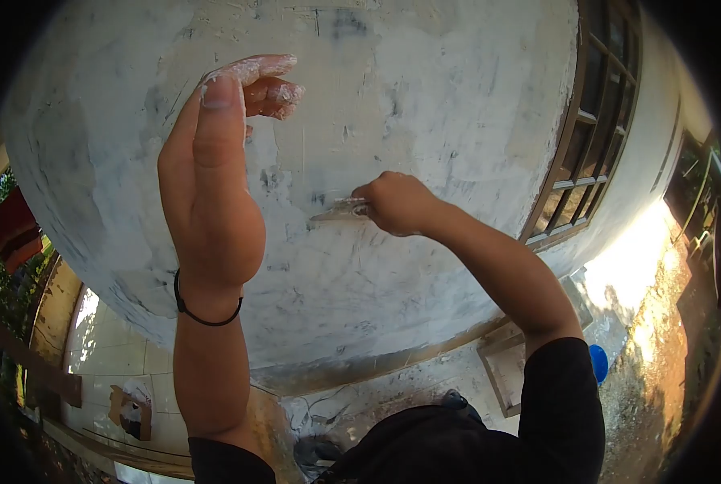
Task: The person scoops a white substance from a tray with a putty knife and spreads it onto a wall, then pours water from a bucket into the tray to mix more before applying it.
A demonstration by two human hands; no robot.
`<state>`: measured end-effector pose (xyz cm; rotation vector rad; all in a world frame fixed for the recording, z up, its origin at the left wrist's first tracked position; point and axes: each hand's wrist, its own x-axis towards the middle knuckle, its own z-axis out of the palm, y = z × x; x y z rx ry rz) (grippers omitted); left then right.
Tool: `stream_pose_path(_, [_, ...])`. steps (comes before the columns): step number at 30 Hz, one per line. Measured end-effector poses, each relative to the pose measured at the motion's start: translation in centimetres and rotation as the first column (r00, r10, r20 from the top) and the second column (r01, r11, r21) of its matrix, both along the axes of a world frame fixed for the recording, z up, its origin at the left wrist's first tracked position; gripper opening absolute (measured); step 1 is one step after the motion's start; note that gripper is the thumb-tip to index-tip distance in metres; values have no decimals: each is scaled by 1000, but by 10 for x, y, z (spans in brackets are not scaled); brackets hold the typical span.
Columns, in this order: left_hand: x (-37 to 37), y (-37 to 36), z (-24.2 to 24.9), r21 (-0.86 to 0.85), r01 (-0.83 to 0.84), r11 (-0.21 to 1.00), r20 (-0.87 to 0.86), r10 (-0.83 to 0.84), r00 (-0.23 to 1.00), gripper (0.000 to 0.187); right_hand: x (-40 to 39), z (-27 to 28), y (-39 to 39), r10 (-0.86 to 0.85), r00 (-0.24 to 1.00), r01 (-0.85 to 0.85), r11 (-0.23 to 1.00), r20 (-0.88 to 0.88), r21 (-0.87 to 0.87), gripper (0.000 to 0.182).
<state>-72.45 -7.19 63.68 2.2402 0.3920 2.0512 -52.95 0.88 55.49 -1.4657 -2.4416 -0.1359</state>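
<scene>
"How much space is around that work?"

"Plenty: the patchy grey-white plastered wall [320, 298] spreads from the tool toward 12 and 9 o'clock. The brown wooden window with small panes [588, 118] makes an edge near 2 o'clock, well apart. The wall's foot is at 6."

"Where's the tool pointing?"

"The flat scraper with a pale, smeared blade [338, 213] sits mid-wall. Its free end points to 9, its long axis nearly level. I can't tell whether the whole edge touches."

"And the 2 hands?"

"The right hand [401, 203] is closed round the scraper's 3 o'clock end, its forearm rising from 4. The left hand [215, 185] is up at 11, thumb upright, fingers loosely bent toward 3, white paste on them."
</scene>
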Motion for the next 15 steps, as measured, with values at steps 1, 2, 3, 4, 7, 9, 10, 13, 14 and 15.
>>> stream_pose_path(1, [1, -2, 1, 5, -1, 1000, 1, 1, 1000, 45, 4, 37, 7, -54, 998, 49, 993, 45, 105, 28])
stream_pose_path(2, [2, -4, 2, 7, 16, 1000, 5, -16, 1000, 44, 8, 73, 8, -55, 998, 60, 979, -35, 197, 25])
stream_pose_path(3, [2, -6, 3, 9, 32, 999, 10, -32, 999, 43, 13, 105, 14, -33, 996, 57, 946, -79, 318, 25])
stream_pose_path(4, [2, -8, 4, 13, 27, 1000, 12, -27, 1000, 43, 15, 135, 7, -1, 993, 54, 888, -115, 457, 25])
stream_pose_path(7, [-1, -12, 8, 75, -93, 993, -33, 96, 995, 41, 22, 204, -3, 24, 994, 55, 736, -108, 675, 20])
stream_pose_path(9, [-5, -10, 8, 139, -124, 982, -23, 128, 991, 42, 8, 225, -65, -129, 974, 212, 793, -184, 571, 17])
stream_pose_path(10, [-5, -10, 8, 137, -125, 983, -24, 129, 991, 42, 7, 220, -60, -128, 975, 212, 794, -184, 569, 17])
stream_pose_path(13, [-4, -9, 6, 95, -112, 989, 58, 107, 993, 44, 11, 164, -8, 182, 972, 74, 371, -150, 926, 24])
stream_pose_path(14, [-3, -8, 5, 99, -123, 988, 54, 118, 992, 45, 6, 129, 6, 113, 984, 90, 347, -137, 934, 25])
stream_pose_path(15, [-3, -8, 4, 103, -134, 986, 50, 129, 990, 46, 1, 89, 19, 17, 995, 79, 440, -96, 895, 25])
